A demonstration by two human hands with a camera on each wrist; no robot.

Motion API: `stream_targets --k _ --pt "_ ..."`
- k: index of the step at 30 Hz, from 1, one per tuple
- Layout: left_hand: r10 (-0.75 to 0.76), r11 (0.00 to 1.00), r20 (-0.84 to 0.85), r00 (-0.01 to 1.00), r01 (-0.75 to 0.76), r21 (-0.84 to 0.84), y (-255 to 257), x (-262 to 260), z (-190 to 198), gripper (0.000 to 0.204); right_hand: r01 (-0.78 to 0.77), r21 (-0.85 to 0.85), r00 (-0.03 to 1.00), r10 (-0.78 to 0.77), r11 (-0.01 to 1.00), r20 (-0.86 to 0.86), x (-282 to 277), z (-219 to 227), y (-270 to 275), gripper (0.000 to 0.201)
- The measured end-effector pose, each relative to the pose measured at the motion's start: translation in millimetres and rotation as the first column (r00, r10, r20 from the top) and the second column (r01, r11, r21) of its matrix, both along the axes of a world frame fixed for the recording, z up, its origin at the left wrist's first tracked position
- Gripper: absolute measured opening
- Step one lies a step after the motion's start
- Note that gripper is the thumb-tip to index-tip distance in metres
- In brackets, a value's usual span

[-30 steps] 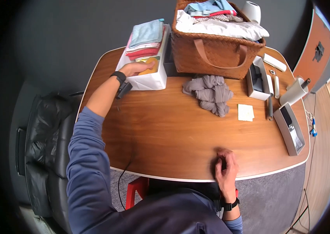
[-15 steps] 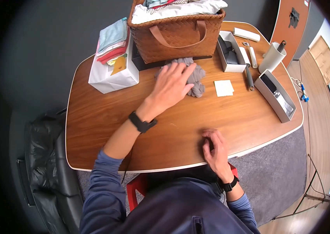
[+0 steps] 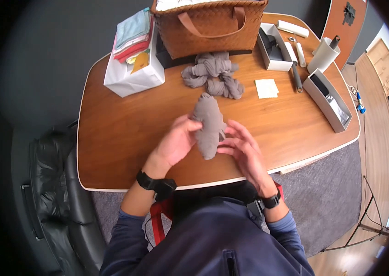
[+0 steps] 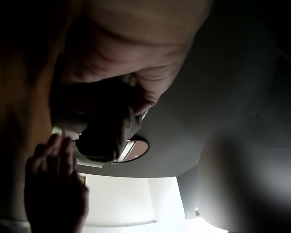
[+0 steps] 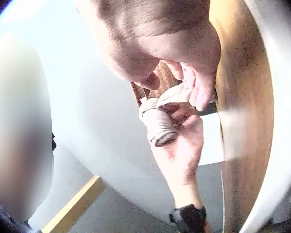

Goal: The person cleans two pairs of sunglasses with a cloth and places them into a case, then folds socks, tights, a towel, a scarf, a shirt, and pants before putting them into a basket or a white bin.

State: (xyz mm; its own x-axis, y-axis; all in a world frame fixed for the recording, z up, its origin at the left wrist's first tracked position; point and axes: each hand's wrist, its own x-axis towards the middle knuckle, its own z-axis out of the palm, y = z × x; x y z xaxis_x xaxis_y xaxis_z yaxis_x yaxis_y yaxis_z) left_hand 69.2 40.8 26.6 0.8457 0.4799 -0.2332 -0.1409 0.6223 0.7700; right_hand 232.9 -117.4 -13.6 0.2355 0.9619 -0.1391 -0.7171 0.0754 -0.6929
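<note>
A rolled grey fabric bundle (image 3: 209, 126) is held up above the near part of the table, its long side pointing away from me. My left hand (image 3: 176, 140) grips it from the left, thumb laid over its upper face. On the other side, my right hand (image 3: 247, 154) has bent fingers at a small loose flap of the bundle. The right wrist view shows that flap (image 5: 177, 94) stretching from the roll to the right fingers. Beyond the hands, more twisted grey fabric (image 3: 213, 73) lies heaped on the table.
A woven basket (image 3: 208, 34) of laundry stands at the back. Left of it, a white box (image 3: 134, 83) holds folded cloths (image 3: 132, 37). A pale square paper (image 3: 266, 88), two open boxes (image 3: 279, 64) (image 3: 328, 101) and a white holder (image 3: 324, 55) are on the right.
My left hand left the white box, reached the grey heap and brought a bundle back toward me. My right hand rose from the table edge to meet it.
</note>
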Motion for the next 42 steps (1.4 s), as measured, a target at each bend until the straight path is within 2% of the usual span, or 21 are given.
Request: stream_targets --k 2,3,5,7,10,13,14,16,18,21,22,25,26,29,30,33,34,37,38,40,42 --pt "0.027 0.964 -0.094 0.995 -0.001 0.267 -21.6 -8.8 -8.6 0.049 -0.123 -0.021 0.983 0.118 0.992 -0.140 -13.1 8.8 12.9 0.061" --pt "0.060 0.904 -0.159 0.985 0.014 0.426 -29.2 -12.0 -13.0 0.050 -0.079 0.000 0.995 0.078 0.997 0.056 -21.4 3.7 17.0 0.061" --pt "0.224 0.840 -0.014 0.974 -0.186 0.510 -40.9 -16.5 -38.0 0.049 -0.014 0.065 0.903 -0.015 0.998 0.430 -38.2 -10.0 23.6 0.062" --pt "0.376 0.739 -0.035 0.926 -0.277 0.614 -46.3 -24.8 -53.5 0.057 -0.049 0.018 0.961 0.042 0.999 0.273 -42.2 -9.6 23.8 0.067" --pt "0.322 0.139 -0.026 0.946 -0.020 0.990 -30.8 -42.4 -58.7 0.072 -0.186 -0.020 0.981 0.184 0.982 -0.065 -31.1 -12.7 20.9 0.067" --pt "0.239 0.439 -0.102 0.966 -0.014 0.898 -43.5 -36.1 -20.1 0.084 -0.260 -0.020 0.947 0.251 0.965 -0.199 -25.0 -9.0 20.0 0.062" --pt "0.123 0.561 -0.037 0.992 -0.039 0.827 -40.4 -36.0 -30.5 0.088 -0.264 -0.019 0.944 0.254 0.964 -0.212 -26.0 -10.6 19.5 0.059" --pt "0.123 0.697 -0.125 0.985 0.004 0.717 -36.7 -38.7 -47.1 0.085 -0.236 -0.062 0.963 0.225 0.970 -0.150 -27.7 -8.0 19.4 0.056" --pt "0.144 0.756 -0.289 0.947 0.084 0.650 -30.6 -42.1 -51.3 0.083 -0.158 -0.133 0.987 0.161 0.978 0.007 -28.3 3.2 26.0 0.055" --pt "0.070 0.823 -0.004 0.998 -0.055 0.565 -20.8 -42.5 -59.1 0.082 -0.288 -0.091 0.953 0.275 0.953 -0.125 -8.1 -9.5 25.1 0.057" --pt "0.128 0.857 0.033 0.991 -0.128 0.499 -24.7 -45.0 -46.6 0.097 -0.346 0.049 0.893 0.345 0.937 -0.291 -4.4 -8.1 21.0 0.058" --pt "-0.016 0.829 -0.005 1.000 0.016 0.560 -27.7 -43.9 -33.6 0.113 -0.356 0.207 0.791 0.411 0.911 -0.454 -6.0 -1.4 16.4 0.058" --pt "-0.011 0.863 0.059 0.998 -0.020 0.505 -33.1 -37.5 -22.4 0.102 -0.356 0.159 0.828 0.390 0.921 -0.403 -8.3 -3.5 16.8 0.057" --pt "0.193 0.817 -0.031 0.981 -0.143 0.559 -27.8 -32.9 -51.6 0.069 -0.337 0.068 0.904 0.343 0.939 -0.256 -14.9 -10.5 22.9 0.056" --pt "0.242 0.722 0.068 0.968 -0.227 0.654 -23.8 -30.1 -55.7 0.039 -0.331 0.062 0.914 0.336 0.942 -0.226 -16.4 -11.2 22.3 0.056" --pt "0.372 0.531 0.068 0.926 -0.273 0.802 -23.5 -31.0 -57.7 0.028 -0.244 -0.028 0.968 0.241 0.969 -0.076 -13.7 -18.5 26.5 0.055" --pt "0.407 0.521 0.117 0.906 -0.335 0.785 -25.8 -28.3 -50.1 0.024 -0.200 -0.066 0.980 0.199 0.978 -0.013 -12.2 -18.4 28.2 0.055" --pt "0.335 0.808 -0.041 0.941 -0.265 0.526 -20.8 -37.7 -38.9 0.021 -0.143 -0.051 0.982 0.135 0.988 -0.131 -5.1 -6.1 29.9 0.053" --pt "0.387 0.711 -0.027 0.922 -0.279 0.645 -17.2 -36.7 -47.5 0.021 -0.167 -0.017 0.959 0.158 0.986 -0.233 -2.4 -8.4 30.9 0.053" --pt "0.427 0.744 -0.131 0.895 -0.266 0.613 -12.0 -39.5 -43.0 0.022 -0.201 0.056 0.879 0.205 0.978 -0.430 4.4 -15.8 33.1 0.053" --pt "0.470 0.750 -0.212 0.856 -0.261 0.608 -6.8 -41.4 -41.5 0.022 -0.218 0.042 0.874 0.214 0.975 -0.437 10.7 -18.1 34.8 0.055"
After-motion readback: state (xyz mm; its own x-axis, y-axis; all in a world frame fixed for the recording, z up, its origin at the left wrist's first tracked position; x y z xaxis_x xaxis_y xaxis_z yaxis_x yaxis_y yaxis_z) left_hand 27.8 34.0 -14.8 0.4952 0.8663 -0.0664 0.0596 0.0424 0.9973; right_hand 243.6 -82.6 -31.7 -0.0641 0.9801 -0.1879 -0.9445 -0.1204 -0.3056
